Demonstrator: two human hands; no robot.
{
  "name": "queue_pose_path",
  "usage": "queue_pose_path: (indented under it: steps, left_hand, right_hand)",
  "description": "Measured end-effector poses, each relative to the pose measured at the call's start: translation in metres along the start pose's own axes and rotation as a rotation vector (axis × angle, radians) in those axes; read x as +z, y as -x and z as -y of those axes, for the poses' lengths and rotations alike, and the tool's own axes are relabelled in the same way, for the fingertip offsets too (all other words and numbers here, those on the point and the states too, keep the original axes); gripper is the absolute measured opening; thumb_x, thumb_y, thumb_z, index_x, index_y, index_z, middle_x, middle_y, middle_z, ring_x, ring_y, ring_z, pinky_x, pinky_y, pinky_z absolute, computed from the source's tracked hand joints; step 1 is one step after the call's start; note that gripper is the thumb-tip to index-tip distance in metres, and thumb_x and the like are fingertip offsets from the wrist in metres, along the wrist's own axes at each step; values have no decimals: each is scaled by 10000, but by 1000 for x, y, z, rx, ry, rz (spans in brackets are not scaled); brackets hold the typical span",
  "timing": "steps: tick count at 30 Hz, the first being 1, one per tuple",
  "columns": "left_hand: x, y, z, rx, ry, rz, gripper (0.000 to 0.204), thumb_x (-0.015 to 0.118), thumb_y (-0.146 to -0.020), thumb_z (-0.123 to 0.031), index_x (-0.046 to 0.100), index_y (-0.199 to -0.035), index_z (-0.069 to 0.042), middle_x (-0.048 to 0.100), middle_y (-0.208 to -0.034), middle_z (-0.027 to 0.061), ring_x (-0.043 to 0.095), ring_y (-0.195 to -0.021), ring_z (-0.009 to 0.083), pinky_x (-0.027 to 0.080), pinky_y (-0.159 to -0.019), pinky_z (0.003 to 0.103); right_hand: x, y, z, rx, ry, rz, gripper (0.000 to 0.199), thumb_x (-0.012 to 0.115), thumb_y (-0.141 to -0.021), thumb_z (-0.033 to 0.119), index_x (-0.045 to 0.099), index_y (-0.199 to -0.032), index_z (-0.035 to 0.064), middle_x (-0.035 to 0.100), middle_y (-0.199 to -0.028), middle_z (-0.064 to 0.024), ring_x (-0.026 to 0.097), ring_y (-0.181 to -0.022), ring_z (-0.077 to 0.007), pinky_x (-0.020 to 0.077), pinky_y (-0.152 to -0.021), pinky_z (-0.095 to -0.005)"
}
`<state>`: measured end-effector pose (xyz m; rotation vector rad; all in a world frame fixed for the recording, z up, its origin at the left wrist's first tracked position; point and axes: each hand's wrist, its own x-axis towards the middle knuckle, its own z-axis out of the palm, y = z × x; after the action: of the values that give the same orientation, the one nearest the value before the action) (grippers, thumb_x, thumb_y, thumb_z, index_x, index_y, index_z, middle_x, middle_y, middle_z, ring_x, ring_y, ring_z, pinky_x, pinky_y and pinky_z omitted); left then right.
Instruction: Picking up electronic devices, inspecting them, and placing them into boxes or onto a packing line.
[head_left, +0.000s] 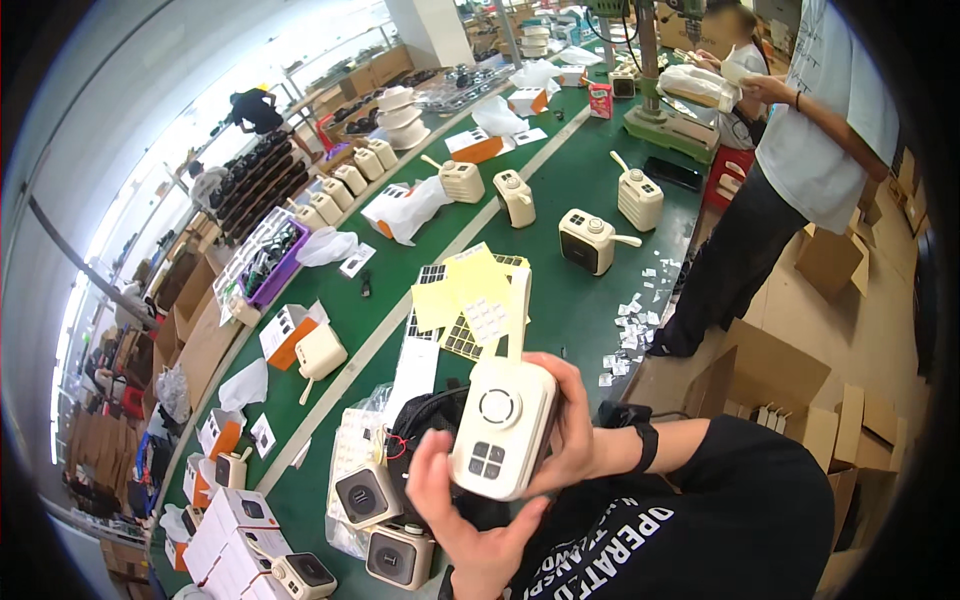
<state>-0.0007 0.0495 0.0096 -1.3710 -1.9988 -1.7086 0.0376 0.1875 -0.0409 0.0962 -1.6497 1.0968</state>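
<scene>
Cream unit [520, 425] held above green table [590, 310], dial [497, 408] and four dark buttons [486, 460] facing camera. Right hand [573, 430] grips unit along right side, fingers wrapped around edge. Left hand [475, 528] spread at unit's lower left; contact cannot be told. Two grilled units [365, 497] lie near left hand. Yellow sheets [455, 290] lie on table beyond held unit.

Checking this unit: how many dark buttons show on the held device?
4, two-by-two below the round dial: upper left button, upper right button, lower left button, lower right button. The device may hide more underneath.
</scene>
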Motion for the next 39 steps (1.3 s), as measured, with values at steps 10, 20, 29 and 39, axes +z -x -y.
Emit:
queue_pose_path:
  steps: [10,20,29,39]
  left_hand:
    - [2,-3,2,238,-135,-37,660,738,-704,-268,364,-1227,-124,427,-1125,256,498,-1005,369,462,-798,422]
    - [-9,6,5,191,-126,-42,681,765,-688,-285,356,-1220,-171,396,-1154,236,479,-1027,357,446,-837,434]
    - [-1,5,7,307,-68,-160,752,803,-640,-224,332,-1220,-137,389,-1166,276,531,-1006,410,526,-807,420]
    - [3,4,9,355,-64,-131,1115,859,-540,-188,49,-1299,-72,413,-1181,219,513,-1046,381,458,-912,463]
  right_hand:
    - [6,3,30,-21,-6,-16,935,810,-576,191,243,-1263,-94,344,-1240,-237,380,-1161,-340,313,-975,-400]
    - [3,-3,34,-69,-66,90,941,790,-572,171,245,-1305,-55,316,-1297,-220,322,-1217,-365,283,-1000,-430]
    - [16,9,21,-69,-164,53,904,754,-663,244,210,-1317,-60,281,-1323,-230,292,-1247,-368,267,-1019,-432]
    - [20,16,6,-85,-346,62,919,712,-725,342,133,-1339,-20,226,-1355,-232,247,-1285,-331,208,-1047,-410]
